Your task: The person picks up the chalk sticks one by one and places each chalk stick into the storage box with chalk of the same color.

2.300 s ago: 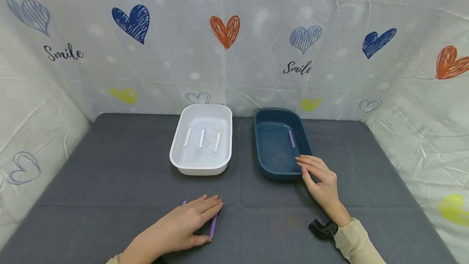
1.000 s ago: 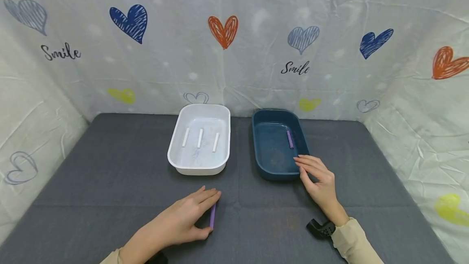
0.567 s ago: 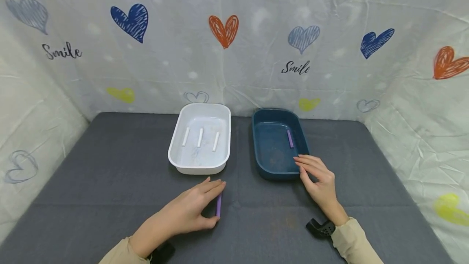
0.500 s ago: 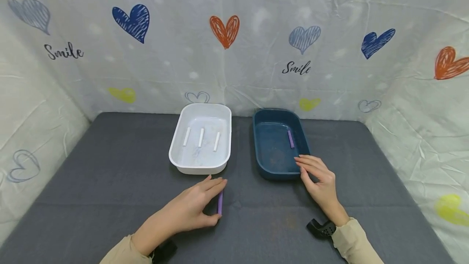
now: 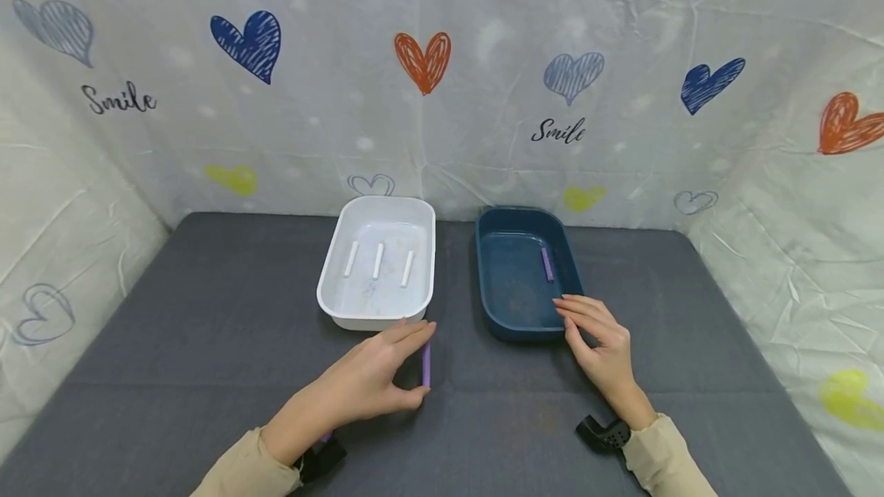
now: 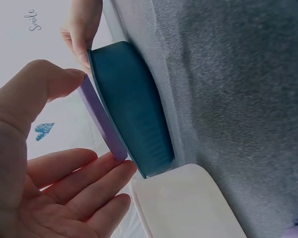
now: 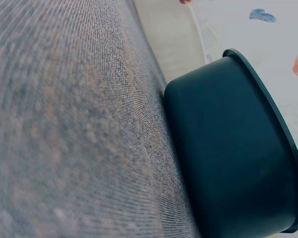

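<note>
My left hand pinches a purple chalk stick between thumb and fingertips, raised above the table in front of the white tub. In the left wrist view the chalk spans from thumb tip to fingers. My right hand holds the near right rim of the dark blue tub, fingers over the edge and thumb outside. Inside that tub lies one purple chalk. The white tub holds three white chalk sticks. In the right wrist view the right hand is mostly cut off.
Another purple stick shows partly beside my left wrist, on the grey tablecloth. Both tubs stand near the back edge, with a gap between them. Behind them hangs a white curtain printed with hearts.
The left hand has taken the purple chalk up from the table and carried it forward and right, to just in front of the white tub. The right hand stays on the blue tub's rim.
</note>
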Available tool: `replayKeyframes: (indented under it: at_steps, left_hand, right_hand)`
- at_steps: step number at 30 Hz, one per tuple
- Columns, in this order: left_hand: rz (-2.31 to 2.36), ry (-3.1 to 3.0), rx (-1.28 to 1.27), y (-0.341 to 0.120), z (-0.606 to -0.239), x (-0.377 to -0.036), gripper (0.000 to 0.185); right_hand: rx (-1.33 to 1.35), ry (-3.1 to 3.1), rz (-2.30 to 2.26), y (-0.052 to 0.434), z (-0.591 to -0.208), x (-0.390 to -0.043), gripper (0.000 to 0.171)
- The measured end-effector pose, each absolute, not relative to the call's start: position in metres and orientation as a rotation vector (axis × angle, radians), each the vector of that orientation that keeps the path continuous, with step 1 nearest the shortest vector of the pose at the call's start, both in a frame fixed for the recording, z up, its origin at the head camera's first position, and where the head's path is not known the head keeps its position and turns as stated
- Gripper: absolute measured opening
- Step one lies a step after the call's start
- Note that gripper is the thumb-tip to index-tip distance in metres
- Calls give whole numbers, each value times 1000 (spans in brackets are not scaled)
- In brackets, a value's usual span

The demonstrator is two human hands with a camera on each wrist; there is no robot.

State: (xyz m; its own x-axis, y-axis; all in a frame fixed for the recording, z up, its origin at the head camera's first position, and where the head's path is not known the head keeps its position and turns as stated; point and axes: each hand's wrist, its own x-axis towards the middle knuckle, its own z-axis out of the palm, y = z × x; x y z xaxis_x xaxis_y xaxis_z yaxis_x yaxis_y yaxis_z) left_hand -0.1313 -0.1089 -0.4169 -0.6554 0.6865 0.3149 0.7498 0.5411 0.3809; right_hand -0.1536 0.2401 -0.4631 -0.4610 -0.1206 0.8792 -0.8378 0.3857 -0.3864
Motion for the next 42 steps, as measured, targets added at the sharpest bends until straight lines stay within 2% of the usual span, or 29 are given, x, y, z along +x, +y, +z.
replayKeyframes:
  at_steps: [25, 42]
  left_hand:
    - [-804, -2600, -1255, -97, -405, -147, 72]
    - [-817, -2624, -1265, -83, -387, -175, 70]
  right_hand:
    - [835, -1846, 1103, 238, -462, -153, 33]
    - [827, -1851, 1108, 239, -462, -153, 33]
